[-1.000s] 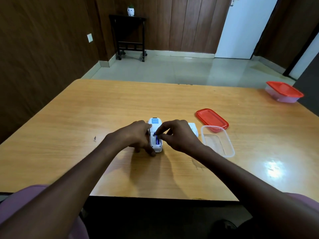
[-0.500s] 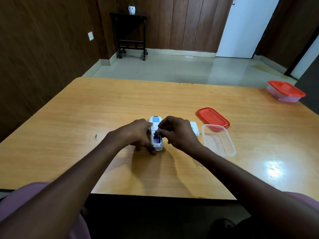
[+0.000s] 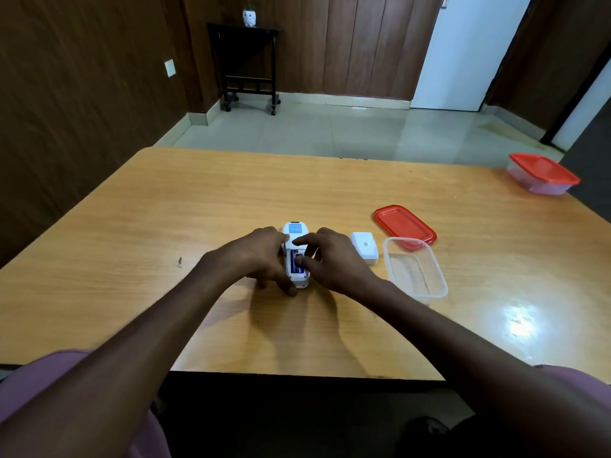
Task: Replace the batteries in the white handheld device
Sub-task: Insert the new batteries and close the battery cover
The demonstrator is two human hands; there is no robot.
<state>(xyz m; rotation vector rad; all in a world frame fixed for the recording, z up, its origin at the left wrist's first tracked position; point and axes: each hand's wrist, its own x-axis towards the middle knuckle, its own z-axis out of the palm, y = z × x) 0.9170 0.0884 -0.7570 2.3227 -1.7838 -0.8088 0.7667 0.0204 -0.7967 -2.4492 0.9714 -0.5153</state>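
The white handheld device lies back-up on the wooden table, with a blue label near its far end. Its battery bay is uncovered and a blue battery shows inside. My left hand grips the device along its left side. My right hand rests over the device's right side, thumb pressing on the battery and index finger laid across the body above the bay. The white battery cover lies on the table just right of my right hand.
A clear plastic container without lid stands right of the cover, its red lid behind it. A closed red-lidded container sits at the far right table edge. A small dark mark is on the left.
My right hand's fingers have spread and flattened over the bay, pushing the battery down. The white cover beside it has come more into view. My left hand has stayed on the device.
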